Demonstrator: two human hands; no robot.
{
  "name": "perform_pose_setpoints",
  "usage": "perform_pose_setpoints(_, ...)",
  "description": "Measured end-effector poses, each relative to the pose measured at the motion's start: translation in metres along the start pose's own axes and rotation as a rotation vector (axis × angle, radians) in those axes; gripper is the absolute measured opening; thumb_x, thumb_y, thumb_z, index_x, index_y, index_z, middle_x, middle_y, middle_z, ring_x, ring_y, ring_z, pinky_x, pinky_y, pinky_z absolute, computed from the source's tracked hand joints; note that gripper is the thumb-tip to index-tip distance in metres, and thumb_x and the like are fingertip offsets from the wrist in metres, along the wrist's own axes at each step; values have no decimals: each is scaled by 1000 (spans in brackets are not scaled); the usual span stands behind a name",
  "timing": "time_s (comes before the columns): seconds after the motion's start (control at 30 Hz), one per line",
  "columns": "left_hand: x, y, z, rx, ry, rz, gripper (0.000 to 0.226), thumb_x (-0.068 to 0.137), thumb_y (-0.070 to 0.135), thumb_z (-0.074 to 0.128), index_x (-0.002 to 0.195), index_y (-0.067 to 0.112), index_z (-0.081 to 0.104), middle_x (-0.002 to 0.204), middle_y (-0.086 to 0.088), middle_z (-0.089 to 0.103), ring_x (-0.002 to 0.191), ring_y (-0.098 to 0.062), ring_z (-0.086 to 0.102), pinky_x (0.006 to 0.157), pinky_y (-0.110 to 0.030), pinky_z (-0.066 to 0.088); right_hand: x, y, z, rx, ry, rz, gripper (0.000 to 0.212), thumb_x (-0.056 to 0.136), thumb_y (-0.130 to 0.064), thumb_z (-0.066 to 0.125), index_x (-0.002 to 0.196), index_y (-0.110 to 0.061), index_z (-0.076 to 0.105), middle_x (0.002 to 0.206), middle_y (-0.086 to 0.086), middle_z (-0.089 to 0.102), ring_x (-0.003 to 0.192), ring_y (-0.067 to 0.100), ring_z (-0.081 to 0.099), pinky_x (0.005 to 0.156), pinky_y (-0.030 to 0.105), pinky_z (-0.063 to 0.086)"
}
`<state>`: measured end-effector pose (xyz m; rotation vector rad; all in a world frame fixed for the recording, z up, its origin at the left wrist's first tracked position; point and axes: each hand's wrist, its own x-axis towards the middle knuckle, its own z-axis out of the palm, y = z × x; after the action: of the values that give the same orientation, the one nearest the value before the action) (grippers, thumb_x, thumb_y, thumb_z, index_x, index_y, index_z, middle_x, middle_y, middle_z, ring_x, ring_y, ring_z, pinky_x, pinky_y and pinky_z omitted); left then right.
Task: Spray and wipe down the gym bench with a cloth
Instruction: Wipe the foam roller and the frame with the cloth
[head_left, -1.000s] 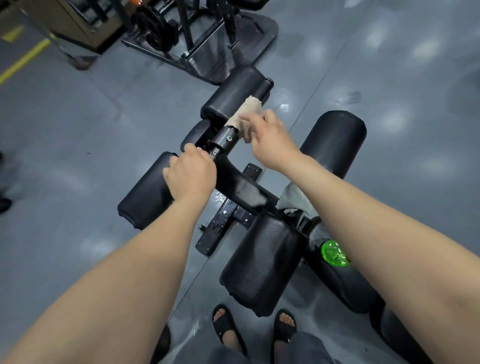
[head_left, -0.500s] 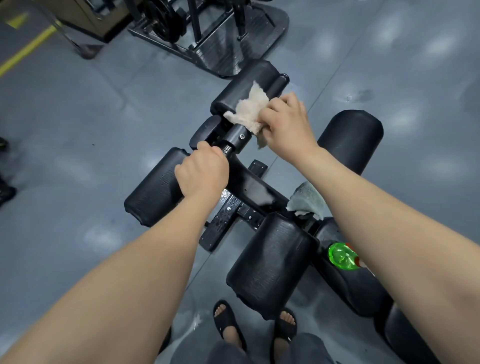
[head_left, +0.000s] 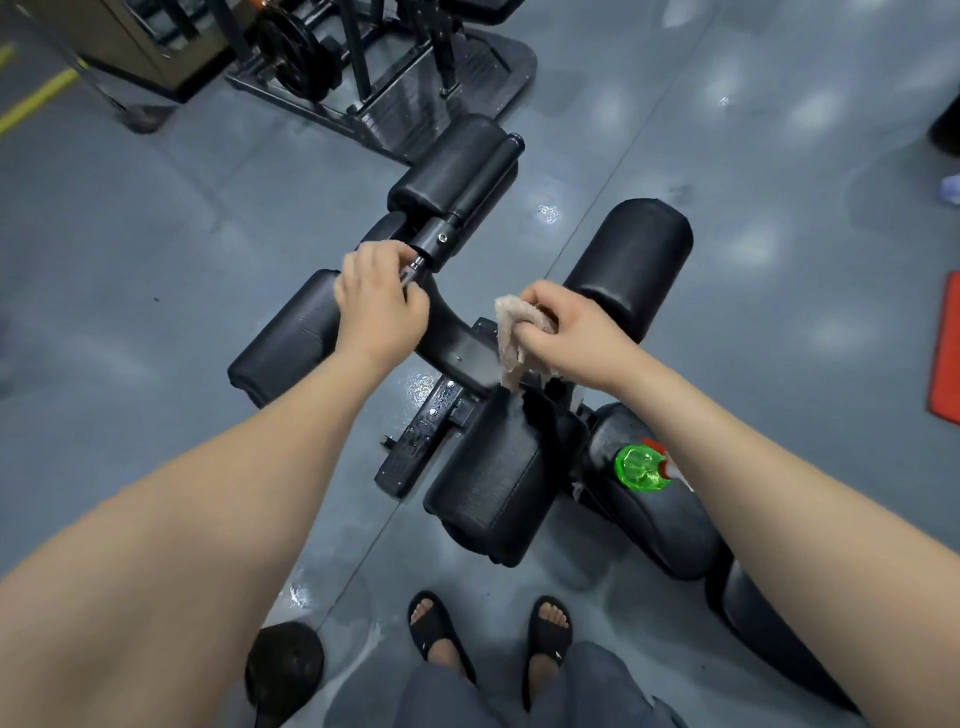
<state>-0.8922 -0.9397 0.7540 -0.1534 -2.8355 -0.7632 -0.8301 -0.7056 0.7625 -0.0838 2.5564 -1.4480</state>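
1. Your left hand (head_left: 382, 306) is closed in a fist around the small metal knob (head_left: 413, 270) at the near end of the black adjustment tube (head_left: 441, 241). The fingers are curled tight over it.
2. Your right hand (head_left: 576, 332) grips the beige cloth (head_left: 511, 338), bunched between the thumb and curled fingers. The loose end hangs down, and its tip meets the top edge of the near pad (head_left: 493, 483).
3. The cloth sits over the middle of the gym bench (head_left: 452, 332), just right of the curved black frame and between the two roller pads.
4. The left roller pad (head_left: 283, 353) lies below your left wrist. The right roller pad (head_left: 631, 260) is just beyond your right hand, and the far pad (head_left: 452, 166) lies past the adjustment tube.
5. The only container is the spray bottle (head_left: 639, 467), which has a translucent green body and a red and white head. It rests on the black pad beside the near pad and is partly hidden by your right forearm. You cannot tell how full it is or whether it is upright.
6. The steel foot plate (head_left: 415, 441) is beaded with droplets, and the grey floor (head_left: 156, 260) shows wet patches.
7. Your sandals (head_left: 434, 629) are at the near end of the bench. A dark weight plate (head_left: 284, 665) lies left of them, a red mat (head_left: 945, 348) sits at the right edge, and another machine (head_left: 389, 67) stands beyond.
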Motion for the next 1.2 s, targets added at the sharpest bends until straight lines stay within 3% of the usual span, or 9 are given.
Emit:
perform_pose_setpoints(0.17,-62,34,4,-339,-385,61,59,70,17,53,128,19,62,125,7,52,129,-17,40,114,-32,32,-37,2,4,140,-135,28,6,96,-16,58,97,-19,63,77,-9,58,66,-2,52,64,13,43)
perform_pose_setpoints(0.27,-90,45,11,-474,-591,-50,40,73,24,59,113,27,67,119,6,59,123,-16,48,105,-33,41,-55,4,4,209,-189,82,16,88,-13,58,100,-22,64,83,7,65,72,8,59,67,26,49)
perform_pose_setpoints(0.37,-109,54,10,-453,-528,-168,13,88,28,64,97,19,67,93,4,67,90,-14,61,84,-37,52,-68,12,9,240,-83,103,24,87,-12,61,105,-27,58,86,-3,63,69,11,58,63,33,52)
perform_pose_setpoints(0.47,-120,63,9,-494,-499,-284,16,92,33,68,95,18,66,75,3,64,65,-10,56,65,-32,49,-77,25,21,212,148,79,28,89,-13,63,101,-31,46,97,-11,53,83,15,57,72,41,52)
perform_pose_setpoints(0.63,-126,82,6,-790,-547,-531,21,98,24,58,106,7,68,97,-15,76,89,-32,72,68,-37,58,-98,41,36,131,100,50,12,90,-36,70,99,-34,62,113,-10,51,109,9,54,96,23,44)
perform_pose_setpoints(0.73,-130,89,1,-1016,-658,-636,45,108,36,37,115,2,67,102,-19,75,93,-29,72,84,-38,58,-109,47,38,128,87,77,34,81,-51,77,104,-34,58,113,-11,56,103,5,56,87,23,47)
perform_pose_setpoints(0.93,-140,81,13,-778,-660,-545,46,109,40,36,104,13,73,95,-2,71,83,-12,58,83,-33,51,-118,61,32,122,98,127,16,87,-31,73,89,-30,57,76,-15,66,64,0,57,65,23,44)
perform_pose_setpoints(1.1,-148,50,6,-455,-470,-480,19,96,18,54,98,19,73,83,11,65,73,-8,57,71,-28,48,-110,77,22,26,184,138,28,92,-19,62,115,-35,64,113,-7,61,98,7,62,72,7,44)
perform_pose_setpoints(1.2,-156,30,2,-353,-488,-500,20,94,10,53,102,17,69,83,8,61,76,-15,56,77,-31,51,-98,84,26,-143,163,36,41,93,-15,60,130,-33,65,111,-3,55,101,9,54,87,13,39)
